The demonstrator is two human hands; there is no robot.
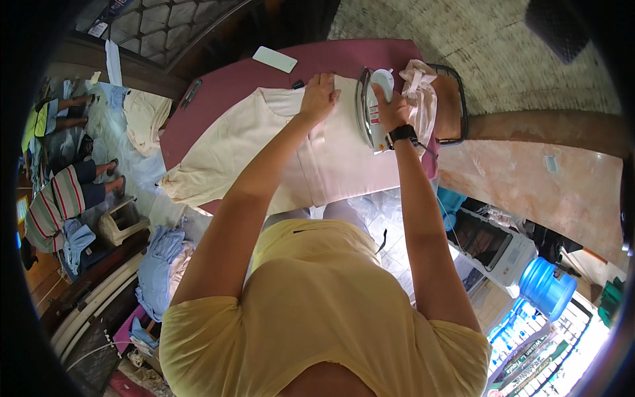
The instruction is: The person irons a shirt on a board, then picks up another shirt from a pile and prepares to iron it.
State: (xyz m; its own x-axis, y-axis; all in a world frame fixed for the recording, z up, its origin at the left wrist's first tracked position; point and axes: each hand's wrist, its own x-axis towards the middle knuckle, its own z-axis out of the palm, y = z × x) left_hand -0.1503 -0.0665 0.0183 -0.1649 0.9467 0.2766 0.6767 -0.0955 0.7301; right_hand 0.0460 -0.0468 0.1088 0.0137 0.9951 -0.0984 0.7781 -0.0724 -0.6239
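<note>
Cream garment (311,165) spread across maroon board's (198,126) middle | iron (374,114) near board's right end, my right hand (393,111) wrapped round it | my left hand (319,99) outstretched, palm down on garment by board's far edge | I should tension the fabric, glide flat, left hand clear | iron's underside hidden; can't tell whether bunched cloth (423,92) at board's right end belongs to garment

glare washes out the lower right; straight edges bend toward dark, blackened corners.
</note>
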